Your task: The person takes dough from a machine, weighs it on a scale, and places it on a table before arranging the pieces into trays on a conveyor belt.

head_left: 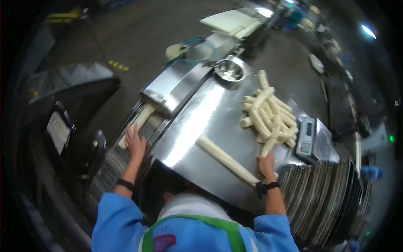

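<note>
A pale dough roll [144,119] lies on the mesh conveyor [114,161], coming out from under the metal housing. My left hand [135,143] rests against this roll with its fingers apart. On the steel table, my right hand [267,163] is closed around the lower end of a dough strip [272,140] at the near edge of a heap of dough rolls [262,111]. One long dough roll [226,159] lies by itself on the table, slanting from the middle toward my right wrist.
A steel bowl [230,70] stands at the table's far end. Right of the heap is a digital scale [307,138]. Stacked trays [321,197] stand at the lower right. The conveyor's metal housing [178,86] borders the table's left side.
</note>
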A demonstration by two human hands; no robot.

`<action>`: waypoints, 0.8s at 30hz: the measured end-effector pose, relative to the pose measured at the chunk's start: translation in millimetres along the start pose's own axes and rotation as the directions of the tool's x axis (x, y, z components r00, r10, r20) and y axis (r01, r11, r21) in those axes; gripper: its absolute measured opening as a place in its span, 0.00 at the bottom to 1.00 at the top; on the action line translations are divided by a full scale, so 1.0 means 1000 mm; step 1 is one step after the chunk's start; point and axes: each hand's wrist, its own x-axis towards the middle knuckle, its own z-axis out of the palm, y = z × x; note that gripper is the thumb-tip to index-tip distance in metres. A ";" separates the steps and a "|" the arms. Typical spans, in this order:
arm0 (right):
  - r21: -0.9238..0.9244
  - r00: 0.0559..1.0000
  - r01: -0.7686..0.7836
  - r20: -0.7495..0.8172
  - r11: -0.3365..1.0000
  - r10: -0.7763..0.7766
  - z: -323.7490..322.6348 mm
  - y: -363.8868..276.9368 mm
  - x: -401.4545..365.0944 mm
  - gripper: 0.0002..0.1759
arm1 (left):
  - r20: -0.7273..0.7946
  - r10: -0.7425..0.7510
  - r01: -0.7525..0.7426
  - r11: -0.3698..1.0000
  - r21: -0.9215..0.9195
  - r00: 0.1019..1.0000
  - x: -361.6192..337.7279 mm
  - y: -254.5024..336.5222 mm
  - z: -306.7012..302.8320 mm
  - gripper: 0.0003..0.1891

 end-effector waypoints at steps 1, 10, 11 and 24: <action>0.166 0.984 0.166 -0.100 0.972 -0.150 0.024 0.036 0.020 0.29 | -0.080 -0.051 0.058 0.995 0.081 0.995 0.005 -0.029 -0.004 0.33; -0.349 0.838 0.174 -0.439 0.921 -0.325 -0.102 0.099 0.130 0.31 | 0.188 -0.028 0.094 0.931 -0.352 0.982 -0.023 -0.150 -0.023 0.26; -0.461 0.832 0.191 -0.392 0.866 -0.392 -0.106 0.045 0.115 0.28 | 0.181 -0.044 0.105 0.933 -0.344 0.983 -0.023 -0.137 -0.035 0.26; 0.612 0.426 0.733 -0.070 0.299 -0.902 0.167 -0.380 -0.166 0.32 | 0.032 -0.038 0.048 0.589 -0.807 0.999 -0.049 -0.003 -0.143 0.42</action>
